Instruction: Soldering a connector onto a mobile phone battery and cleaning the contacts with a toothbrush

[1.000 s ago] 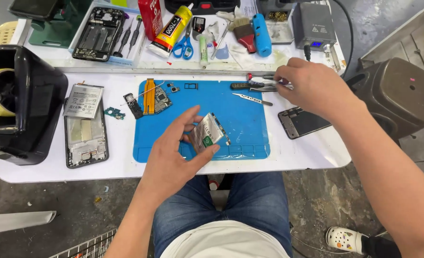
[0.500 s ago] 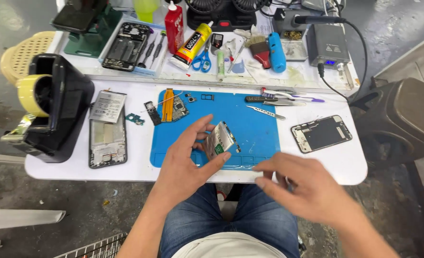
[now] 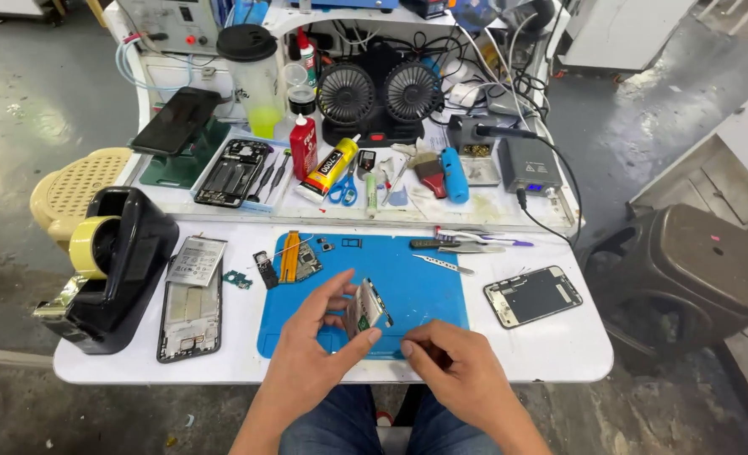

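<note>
The left hand pinches a small silver metal phone part between thumb and fingers. The right hand — fingers curled narrow, holding nothing I can see — has come back from the far tools to just beside it.

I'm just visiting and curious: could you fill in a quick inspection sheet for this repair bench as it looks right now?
Surface: white table with a blue rubber work mat in the middle.
Job's things: small silvery metal phone part, held tilted over the mat.
Clutter: black tape dispenser with yellow roll, open black phone frame, dark phone screen panel, metal tweezers, blue-handled scissors, red bottle.
Hands: left hand grips the part; right hand is beside it, fingertips near its lower edge.
Cables: black leads tangled behind the twin black fans.
Surroundings: grey concrete floor, dark plastic stool at the right.
</note>
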